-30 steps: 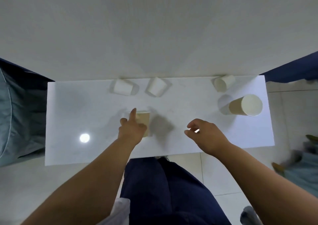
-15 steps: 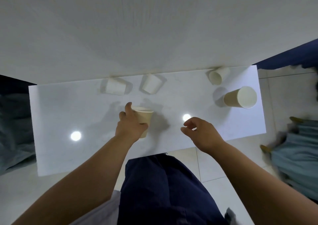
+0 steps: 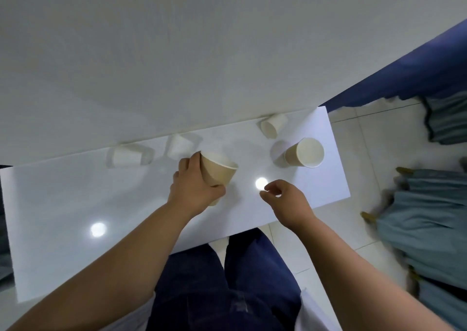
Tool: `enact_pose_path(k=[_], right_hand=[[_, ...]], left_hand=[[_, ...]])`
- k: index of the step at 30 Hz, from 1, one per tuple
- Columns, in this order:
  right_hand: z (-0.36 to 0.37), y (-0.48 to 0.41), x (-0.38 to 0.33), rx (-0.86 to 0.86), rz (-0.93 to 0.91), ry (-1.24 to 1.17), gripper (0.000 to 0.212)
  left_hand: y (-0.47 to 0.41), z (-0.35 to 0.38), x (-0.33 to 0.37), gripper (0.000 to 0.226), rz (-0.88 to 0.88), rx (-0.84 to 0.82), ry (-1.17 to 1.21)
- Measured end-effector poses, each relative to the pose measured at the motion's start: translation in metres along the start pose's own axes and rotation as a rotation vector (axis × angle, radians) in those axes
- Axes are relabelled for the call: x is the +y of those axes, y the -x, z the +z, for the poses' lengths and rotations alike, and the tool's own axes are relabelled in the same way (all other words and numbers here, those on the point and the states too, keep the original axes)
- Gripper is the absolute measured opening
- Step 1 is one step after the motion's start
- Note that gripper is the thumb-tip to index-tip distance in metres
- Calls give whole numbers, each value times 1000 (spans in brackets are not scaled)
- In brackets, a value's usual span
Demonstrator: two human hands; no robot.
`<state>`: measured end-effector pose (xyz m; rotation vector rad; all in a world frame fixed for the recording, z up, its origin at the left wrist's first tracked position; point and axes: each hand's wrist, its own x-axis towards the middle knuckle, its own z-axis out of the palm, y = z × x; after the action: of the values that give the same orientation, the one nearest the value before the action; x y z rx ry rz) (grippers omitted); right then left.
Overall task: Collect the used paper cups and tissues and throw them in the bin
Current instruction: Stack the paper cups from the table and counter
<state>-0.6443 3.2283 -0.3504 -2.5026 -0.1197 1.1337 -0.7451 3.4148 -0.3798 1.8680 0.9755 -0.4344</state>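
1. Two white cups (image 3: 126, 155) lie tipped, upper left of centre on table (image 3: 63, 204); untouched.
2. My left hand (image 3: 193, 186) grips tan cup (image 3: 217, 170), mid-frame.
3. Right hand (image 3: 285, 201) loosely curled, empty.
4. Two more cups (image 3: 304, 153) right; no bin or tissues visible. Barely started, I'd say.

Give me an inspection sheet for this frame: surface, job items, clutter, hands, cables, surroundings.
Surface: white table, glossy, light glare.
Job's things: held tan cup; tan cup on its side; three white cups tipped by the wall. No tissues or bin seen.
Clutter: nothing seen.
Grippers: left hand grips the held tan cup; right hand empty, fingers curled.
Cables: nothing seen.
Surroundings: tiled floor, grey-blue fabric at right.
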Motion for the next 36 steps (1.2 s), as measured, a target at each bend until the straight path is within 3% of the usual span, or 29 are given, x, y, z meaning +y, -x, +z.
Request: enact_pose_path(k=[3,10,17,24,27,31,36], right_hand=[[-25,-15,17,61,11,-4,34],[-79,-65,56,183,-61,303,64],[-96,-125,66,48,-193,620,98],[-99,-157,64,-128,-272,752,89],[-103,-158,62,-126,-242,641,87],[-114,-151,51,-112,-62,133,82],[-123,-125,31,-191,-155,-270,64]], left_hand=[[-4,20,25,91,4,4,3],[-8,64,75,95,-54,50,-71],[-13,90,97,91,-135,105,-130],[-14,108,103,89,-170,111,-124],[-15,111,104,89,-181,113,-113],[-14,110,104,88,-193,107,-151],[-13,107,104,87,-194,90,-175]])
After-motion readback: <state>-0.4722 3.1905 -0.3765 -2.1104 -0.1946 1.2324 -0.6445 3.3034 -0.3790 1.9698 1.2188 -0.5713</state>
